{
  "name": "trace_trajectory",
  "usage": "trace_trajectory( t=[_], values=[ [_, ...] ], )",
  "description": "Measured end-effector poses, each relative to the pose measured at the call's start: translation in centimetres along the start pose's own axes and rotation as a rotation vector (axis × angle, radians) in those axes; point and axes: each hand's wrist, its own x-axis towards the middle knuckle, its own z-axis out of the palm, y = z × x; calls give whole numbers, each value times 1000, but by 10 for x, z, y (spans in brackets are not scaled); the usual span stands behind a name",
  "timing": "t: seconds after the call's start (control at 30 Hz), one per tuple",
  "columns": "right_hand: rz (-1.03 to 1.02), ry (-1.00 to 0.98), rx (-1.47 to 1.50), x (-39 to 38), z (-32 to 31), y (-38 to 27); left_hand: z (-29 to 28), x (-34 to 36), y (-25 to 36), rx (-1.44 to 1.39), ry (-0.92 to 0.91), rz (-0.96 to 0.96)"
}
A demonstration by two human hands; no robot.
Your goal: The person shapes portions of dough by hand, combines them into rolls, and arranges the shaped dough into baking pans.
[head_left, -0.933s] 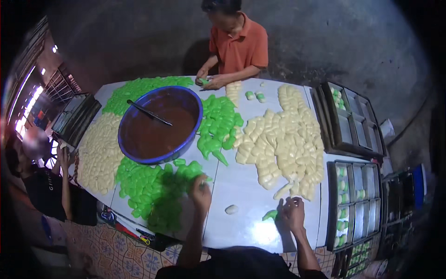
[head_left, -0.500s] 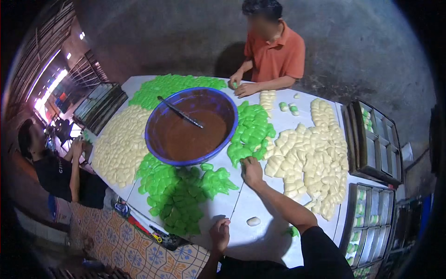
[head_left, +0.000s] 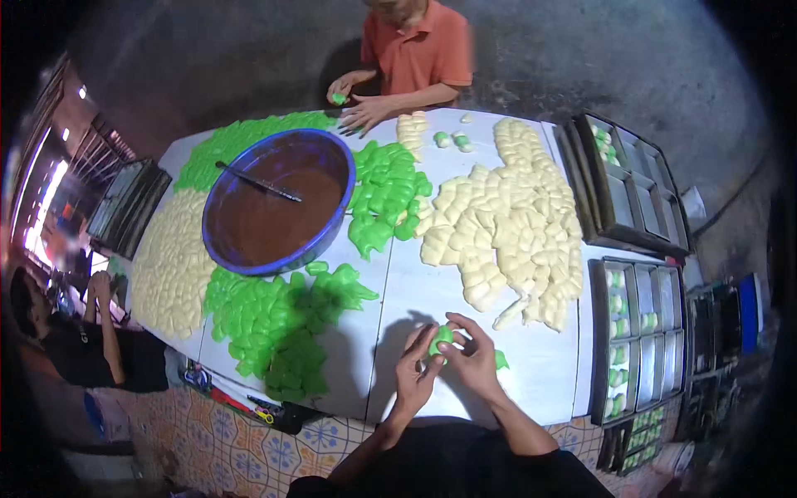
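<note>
So a small, rounded lump of bright green dough [head_left: 442,338] is held up over the near side of the white-topped bench [head_left: 411,290], and it's pinched between both hands. The bare left hand [head_left: 413,369] is half curled, with the lump steadied at its fingertips, and the bare right hand [head_left: 473,357] is bent in from the other side, thumb and fingers closed round it. How hard it's squeezed can't be told. A flat green scrap [head_left: 501,360] can be seen on the bench just beside the right hand. Past the hands, the surface is mostly covered: a broad patch of pale cream dough pieces [head_left: 498,224] is spread to the right, and another bright green patch [head_left: 257,311] is laid out to the left. Behind that one, a big round purple-blue basin [head_left: 286,264] is parked, partly filled with smooth brown paste [head_left: 278,224], with a long dark stick [head_left: 257,181] leaned across it. At the right edge, green-and-white rolls [head_left: 617,353] are lined up in a dark metal divided tray [head_left: 642,369]. Across the bench, another green piece [head_left: 339,98] is held by a co-worker in an orange shirt [head_left: 423,58].
</note>
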Motion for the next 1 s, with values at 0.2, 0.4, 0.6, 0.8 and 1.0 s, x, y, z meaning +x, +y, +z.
trace_trajectory(
  t=[0.2,0.4,0.6,0.8,1.0],
  values=[
    [-315,-3,-138,17,-3,42,2,-9,9,-9,173,-201],
    [-304,-430,-209,19,24,22,-23,-6,-1,-907,91,-633],
    [-43,-528,129,62,1,75,-72,131,39,-982,93,-472],
    [-101,-576,223,51,34,62,-289,292,-42,1032,470,-105],
    [-153,-380,118,70,-7,91,-195,289,2,604,-117,-629]
  ],
)
